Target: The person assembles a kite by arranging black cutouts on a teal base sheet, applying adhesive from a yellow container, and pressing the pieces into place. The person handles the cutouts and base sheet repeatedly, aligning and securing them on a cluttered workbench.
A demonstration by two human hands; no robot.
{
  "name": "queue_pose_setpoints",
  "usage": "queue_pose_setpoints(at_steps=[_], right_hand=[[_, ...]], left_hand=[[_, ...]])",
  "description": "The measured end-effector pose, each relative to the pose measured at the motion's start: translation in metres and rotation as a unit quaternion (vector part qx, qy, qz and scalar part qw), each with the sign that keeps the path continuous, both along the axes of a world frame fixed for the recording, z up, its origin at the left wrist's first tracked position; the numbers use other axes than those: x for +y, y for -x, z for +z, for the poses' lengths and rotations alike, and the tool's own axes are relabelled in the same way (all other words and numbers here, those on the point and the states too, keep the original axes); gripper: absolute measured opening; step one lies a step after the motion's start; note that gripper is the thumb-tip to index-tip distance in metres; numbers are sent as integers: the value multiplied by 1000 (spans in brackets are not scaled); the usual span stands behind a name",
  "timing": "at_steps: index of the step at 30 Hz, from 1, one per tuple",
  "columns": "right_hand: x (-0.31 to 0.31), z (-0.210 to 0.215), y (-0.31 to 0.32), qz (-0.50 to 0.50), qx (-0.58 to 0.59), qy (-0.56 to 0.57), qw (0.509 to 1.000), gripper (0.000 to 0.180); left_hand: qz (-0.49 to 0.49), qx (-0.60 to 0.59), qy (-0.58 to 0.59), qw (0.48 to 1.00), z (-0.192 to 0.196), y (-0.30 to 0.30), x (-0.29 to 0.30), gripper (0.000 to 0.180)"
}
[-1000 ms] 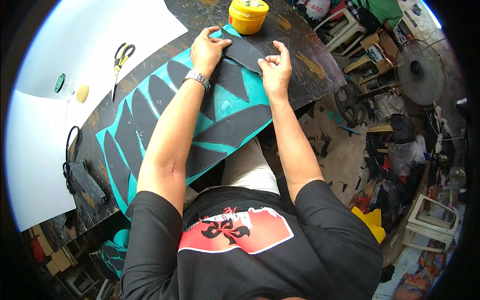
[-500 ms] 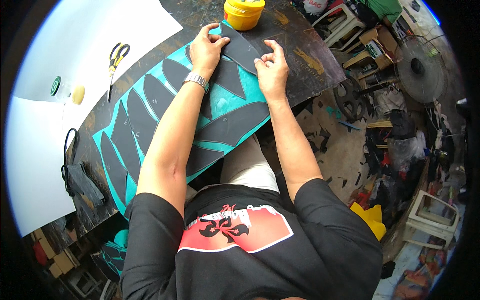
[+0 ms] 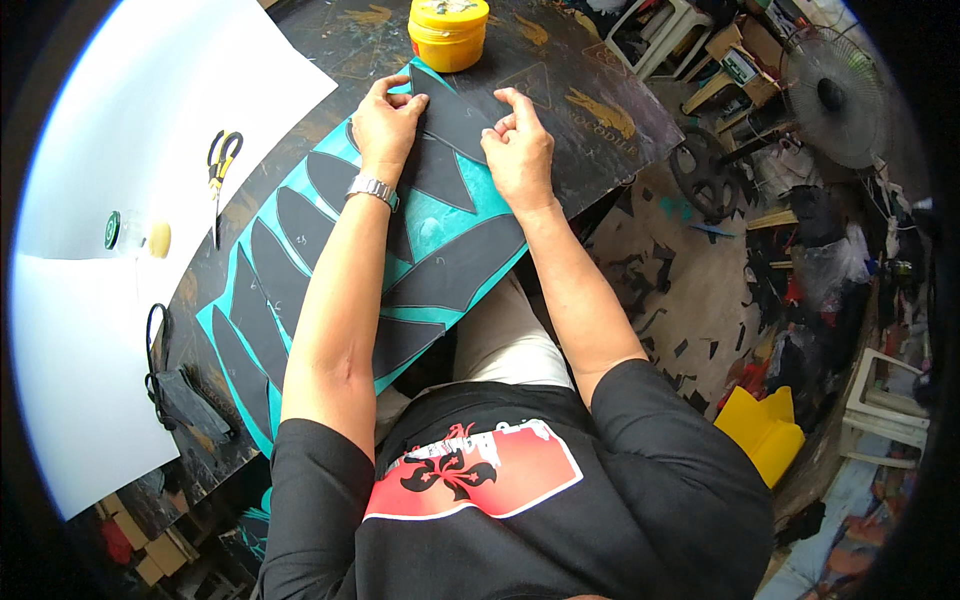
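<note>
A dark grey, leaf-shaped foam-like piece [image 3: 455, 117] lies at the far end of a teal sheet [image 3: 437, 232]. My left hand [image 3: 387, 130], with a metal watch on its wrist, is closed at the piece's left edge, thumb on top. At the opposite edge is my right hand [image 3: 522, 160], its thumb touching or close to the piece and its bent fingers raised apart from it. Several similar dark pieces cover the sheet, such as a pointed one [image 3: 455, 262] near its right edge. My left forearm hides part of the sheet.
A yellow tub [image 3: 448, 38] stands just beyond the sheet on the dark table [image 3: 590, 140]. Yellow-and-black scissors [image 3: 219, 180] and large white sheets [image 3: 90, 350] lie at left. On the right are a fan [image 3: 832, 95], white stools [image 3: 885, 405] and scraps on the floor.
The view has shifted, so the table and tub appear moved left and slightly down. Both hands stay at the same dark piece, with little change in their grip.
</note>
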State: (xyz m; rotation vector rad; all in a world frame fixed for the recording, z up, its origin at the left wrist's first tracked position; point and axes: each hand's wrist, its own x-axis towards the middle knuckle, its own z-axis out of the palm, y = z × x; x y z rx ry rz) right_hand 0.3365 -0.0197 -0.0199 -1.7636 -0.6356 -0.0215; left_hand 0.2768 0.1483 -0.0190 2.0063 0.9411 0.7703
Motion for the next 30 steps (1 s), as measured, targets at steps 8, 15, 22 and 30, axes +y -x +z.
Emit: queue_pose_setpoints(at_steps=[8, 15, 22, 30], right_hand=[[-2, 2, -4, -5, 1, 6, 1000, 53], [-2, 1, -7, -32, 26, -13, 999, 53], [-1, -3, -11, -42, 25, -1, 999, 54], [-1, 6, -13, -26, 16, 55, 998, 53]], left_hand=[[-10, -15, 3, 1000, -1, 1, -1, 39], [-6, -15, -2, 1000, 2, 0, -6, 37], [-9, 21, -41, 999, 3, 0, -9, 39], [-5, 29, -56, 998, 2, 0, -9, 39]])
